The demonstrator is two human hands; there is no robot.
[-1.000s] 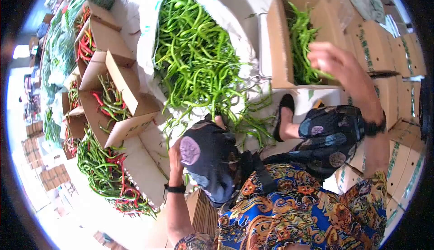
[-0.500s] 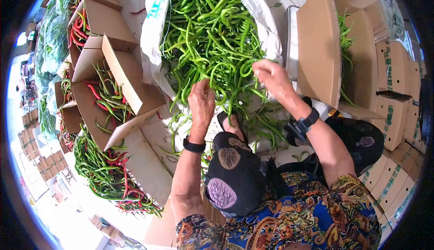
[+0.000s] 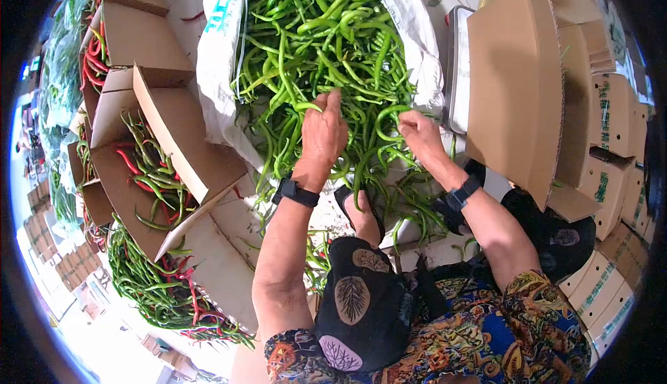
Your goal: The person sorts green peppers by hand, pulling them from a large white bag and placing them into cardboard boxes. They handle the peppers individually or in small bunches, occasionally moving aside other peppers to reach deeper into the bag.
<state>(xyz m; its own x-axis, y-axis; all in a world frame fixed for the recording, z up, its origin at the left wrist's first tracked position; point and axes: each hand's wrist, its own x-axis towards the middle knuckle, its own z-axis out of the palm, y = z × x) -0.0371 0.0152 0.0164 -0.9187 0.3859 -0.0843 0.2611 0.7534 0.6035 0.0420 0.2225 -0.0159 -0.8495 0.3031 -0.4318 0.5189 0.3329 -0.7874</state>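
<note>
Long green peppers (image 3: 340,51) fill a large open white sack (image 3: 215,71) in front of me. My left hand (image 3: 324,130) is over the near part of the pile, its fingers closed together around the tip of a green pepper. To its right, my right hand (image 3: 420,136) pinches the end of a curved green pepper (image 3: 383,121) near the sack's right edge. More peppers spill over the sack's near edge towards my feet.
At the left, a cardboard box (image 3: 198,123) holds green and red peppers, with a pepper heap (image 3: 149,280) below it. A tall open box (image 3: 514,71) stands at the right, before stacked cartons (image 3: 611,127). A scale-like tray (image 3: 458,71) lies beside the sack.
My left hand has moved up and right onto the pile. My right hand has lowered slightly and now pinches a curved pepper. The whole view has shifted a little.
</note>
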